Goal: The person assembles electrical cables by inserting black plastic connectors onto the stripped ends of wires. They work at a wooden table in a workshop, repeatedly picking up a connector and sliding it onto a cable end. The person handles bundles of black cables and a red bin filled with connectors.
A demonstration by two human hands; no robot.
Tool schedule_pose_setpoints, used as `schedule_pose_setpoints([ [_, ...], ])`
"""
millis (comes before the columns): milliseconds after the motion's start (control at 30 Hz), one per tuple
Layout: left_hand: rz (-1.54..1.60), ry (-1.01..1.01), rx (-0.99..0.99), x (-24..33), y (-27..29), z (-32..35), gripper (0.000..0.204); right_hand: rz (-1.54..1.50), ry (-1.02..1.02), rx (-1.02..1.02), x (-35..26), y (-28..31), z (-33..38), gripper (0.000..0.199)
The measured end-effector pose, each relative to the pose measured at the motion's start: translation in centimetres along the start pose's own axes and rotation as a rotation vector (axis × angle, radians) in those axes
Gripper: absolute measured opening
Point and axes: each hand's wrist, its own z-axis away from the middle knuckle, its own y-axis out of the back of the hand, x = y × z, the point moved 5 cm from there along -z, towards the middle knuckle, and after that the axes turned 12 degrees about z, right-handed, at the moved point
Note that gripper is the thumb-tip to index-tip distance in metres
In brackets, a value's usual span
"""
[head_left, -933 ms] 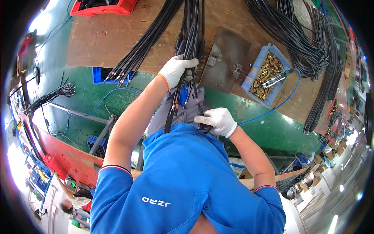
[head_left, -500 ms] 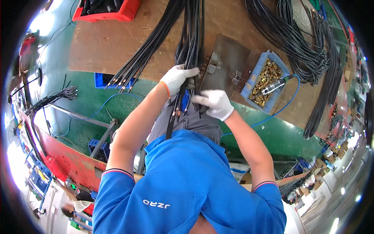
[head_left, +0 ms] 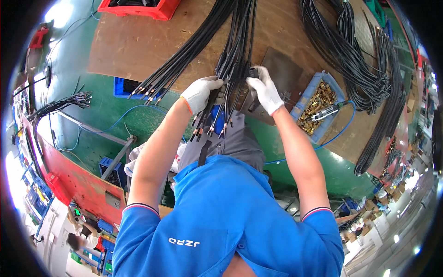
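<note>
A bundle of black cables [head_left: 234, 51] runs off the table edge toward my lap, its copper-coloured tips hanging loose. My left hand [head_left: 203, 94], in a white glove, is closed on the bundle's left side, thumb pressed against the cables. On the other side, my gloved right hand [head_left: 266, 91] pinches a dark piece beside the bundle; I cannot make out its kind. A dark band seems to cross the cables between both hands. Below them, a short black strip [head_left: 204, 152] lies over my grey trousers.
Another fan of cables [head_left: 182, 69] spreads left on the brown table [head_left: 124, 51]. A blue tray [head_left: 299, 104] of brass-coloured parts stands at right, a hose-fed tool [head_left: 325, 112] across it. Coiled cables [head_left: 350, 60] lie far right; a red bin [head_left: 164, 10] stands far left.
My right hand has moved up and slightly right, from beside the hanging tips to the bundle's right side. My left hand stays closed at the bundle. The view has shifted slightly.
</note>
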Motion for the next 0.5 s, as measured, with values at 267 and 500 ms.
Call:
schedule_pose_setpoints([
  [267, -0.182, 0.020, 0.064, 0.4, -1.1, -0.5, 0.017, -0.101, -0.149, -0.119, -0.5, -1.6, 8.8, 0.036],
  [500, -0.375, -0.014, 0.107, -0.4, -3.4, -0.2, 0.022, 0.194, -0.123, -0.206, 0.0, -2.3, 15.3, 0.057],
])
